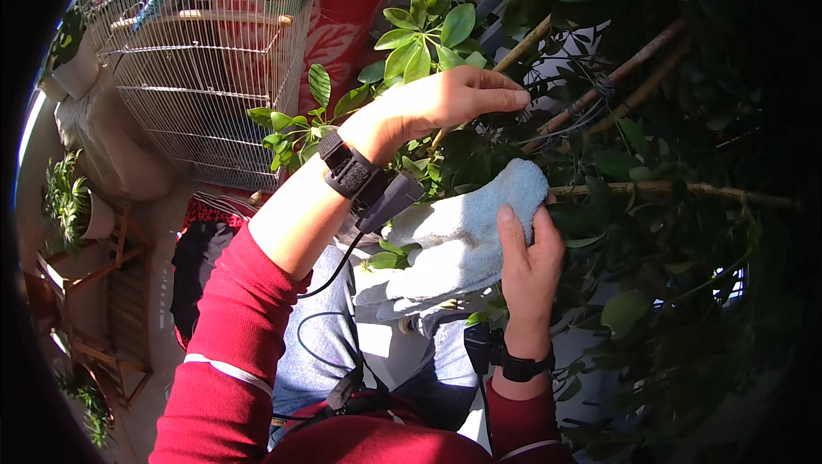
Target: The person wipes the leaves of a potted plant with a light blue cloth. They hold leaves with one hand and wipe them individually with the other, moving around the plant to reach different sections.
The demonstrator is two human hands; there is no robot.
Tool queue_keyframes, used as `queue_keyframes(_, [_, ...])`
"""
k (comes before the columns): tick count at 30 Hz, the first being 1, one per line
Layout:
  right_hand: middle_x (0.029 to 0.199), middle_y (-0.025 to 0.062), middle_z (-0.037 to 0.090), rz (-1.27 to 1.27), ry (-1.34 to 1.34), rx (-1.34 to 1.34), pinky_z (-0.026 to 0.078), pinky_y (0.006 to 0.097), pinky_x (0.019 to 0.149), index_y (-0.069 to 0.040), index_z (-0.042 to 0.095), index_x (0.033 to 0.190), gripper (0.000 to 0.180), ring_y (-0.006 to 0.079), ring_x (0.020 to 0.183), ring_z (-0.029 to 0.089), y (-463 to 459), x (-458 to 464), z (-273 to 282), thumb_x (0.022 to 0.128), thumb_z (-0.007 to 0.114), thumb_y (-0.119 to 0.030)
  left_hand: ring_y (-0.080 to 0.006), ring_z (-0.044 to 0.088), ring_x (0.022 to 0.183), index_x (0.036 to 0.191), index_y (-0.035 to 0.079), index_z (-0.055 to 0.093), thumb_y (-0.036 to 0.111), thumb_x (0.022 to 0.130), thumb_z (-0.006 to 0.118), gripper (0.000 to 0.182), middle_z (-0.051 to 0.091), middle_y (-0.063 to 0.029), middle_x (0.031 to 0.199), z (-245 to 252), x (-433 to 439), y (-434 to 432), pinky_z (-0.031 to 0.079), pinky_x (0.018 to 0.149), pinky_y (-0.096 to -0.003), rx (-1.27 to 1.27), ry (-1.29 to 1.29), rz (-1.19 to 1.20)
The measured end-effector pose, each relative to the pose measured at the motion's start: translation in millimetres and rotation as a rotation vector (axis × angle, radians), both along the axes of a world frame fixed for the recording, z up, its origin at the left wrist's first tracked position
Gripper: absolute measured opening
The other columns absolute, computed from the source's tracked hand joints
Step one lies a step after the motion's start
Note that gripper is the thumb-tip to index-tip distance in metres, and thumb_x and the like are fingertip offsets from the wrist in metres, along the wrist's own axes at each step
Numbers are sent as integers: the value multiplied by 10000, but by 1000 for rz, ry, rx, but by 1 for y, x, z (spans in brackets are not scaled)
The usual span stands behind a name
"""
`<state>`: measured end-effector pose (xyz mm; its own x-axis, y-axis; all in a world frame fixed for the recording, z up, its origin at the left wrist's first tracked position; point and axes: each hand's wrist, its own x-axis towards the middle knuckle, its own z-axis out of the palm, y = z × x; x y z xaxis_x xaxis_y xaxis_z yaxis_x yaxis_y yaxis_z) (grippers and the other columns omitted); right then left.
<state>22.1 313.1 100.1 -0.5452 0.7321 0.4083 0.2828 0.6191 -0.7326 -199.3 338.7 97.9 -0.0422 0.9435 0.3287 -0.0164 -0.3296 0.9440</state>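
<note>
A light blue fuzzy cloth glove (pixel 478 223), with a grey-brown smudge, hangs out to the left from my right hand (pixel 532 242), whose thumb and fingers pinch its rounded end. Above it, my left hand (pixel 475 97) reaches in among the branches of a leafy potted-type plant, an umbrella plant (pixel 411 46). The left thumb and fingers are bent close together at a thin stem area; whether they grip anything is unclear. A brown branch (pixel 642 188) runs to the right from behind the glove. Thin wire ties (pixel 600 88) wrap two thicker stems.
A wire birdcage (pixel 199 66) with a blue bird (pixel 153 5) on a perch stands at the upper left. A red patterned cloth (pixel 347 14) hangs behind it. At the left are a wooden plant stand (pixel 122 284) and a potted plant (pixel 96 217). Dense foliage fills the right side.
</note>
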Motion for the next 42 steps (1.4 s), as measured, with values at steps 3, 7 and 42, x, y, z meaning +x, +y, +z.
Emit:
queue_keyframes(3, [933,192,584,-52,-37,169,471,379,715,48,572,1102,229,314,796,591,13,-18,-8,928,552,-100,-215,555,1133,1346,-28,467,554,937,477,712,622,-153,1203,-11,1,5,372,1014,-314,-107,-316,-174])
queue_keyframes(7, [1057,179,514,-114,-93,356,456,381,807,24,549,1175,271,352,932,556,30,-48,-26,937,526,-104,-248,478,1218,1424,-16,348,731,885,355,921,559,-167,1290,-31,9,-3,267,1091,-386,-58,-660,-329])
queue_keyframes(42, [1054,195,516,-58,-184,442,452,418,765,41,573,1099,231,374,922,543,19,-63,-16,883,540,-35,-234,340,1346,1484,9,260,854,808,179,1085,334,-152,1501,-36,25,-11,201,1139,-368,11,-641,-277])
